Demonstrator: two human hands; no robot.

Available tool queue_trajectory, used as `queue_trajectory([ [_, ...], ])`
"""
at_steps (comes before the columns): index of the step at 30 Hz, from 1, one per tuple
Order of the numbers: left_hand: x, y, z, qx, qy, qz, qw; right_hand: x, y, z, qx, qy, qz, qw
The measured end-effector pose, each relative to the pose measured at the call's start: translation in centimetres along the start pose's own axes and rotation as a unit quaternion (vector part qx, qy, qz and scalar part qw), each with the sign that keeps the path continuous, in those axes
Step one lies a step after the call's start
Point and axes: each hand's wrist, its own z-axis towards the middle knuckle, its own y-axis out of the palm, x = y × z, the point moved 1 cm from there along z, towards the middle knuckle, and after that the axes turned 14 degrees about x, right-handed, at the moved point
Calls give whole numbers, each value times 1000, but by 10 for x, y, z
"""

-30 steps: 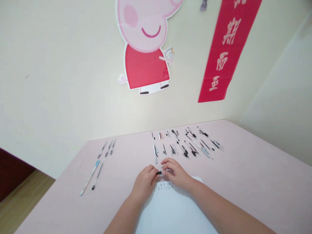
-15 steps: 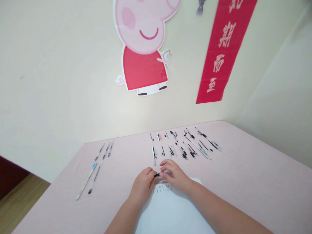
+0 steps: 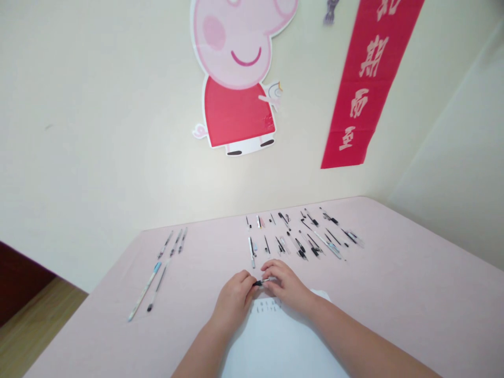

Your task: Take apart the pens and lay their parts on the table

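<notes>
Between my two hands, above the far edge of a white sheet of paper (image 3: 281, 341), is a small pen part (image 3: 259, 283) with a black end and a clear or silvery middle. My left hand (image 3: 236, 294) pinches its black end between thumb and fingers. My right hand (image 3: 284, 282) grips the other end, its fingers curled and partly covering it. Rows of small dark marks show at the paper's top, and my forearms cover its sides.
Several pen parts (image 3: 301, 247), such as refills, caps and barrels, lie in two rows behind my hands. At left lie several whole pens, among them a blue-and-white pen (image 3: 144, 292). A wall with a pig cutout (image 3: 240, 113) and a red banner (image 3: 360, 100) stands behind the pink table (image 3: 98, 336).
My hands have drawn slightly apart, and more of the pen part shows between them. The whole view has shifted a little, so everything sits slightly farther right.
</notes>
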Motion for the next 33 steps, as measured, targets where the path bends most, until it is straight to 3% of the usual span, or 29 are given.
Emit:
queue_trajectory([
  [18,-4,-5,0,11,-18,1,1000,-1,-3,4,32,2,4,999],
  [23,-5,-6,1,24,-30,10,999,5,-6,4,50,23,-116,992],
  [26,-7,-6,1,27,-35,19,999,7,-8,4,31,18,-181,983],
  [33,-8,-5,1,22,-35,26,999,4,-9,3,-19,-8,-202,979],
])
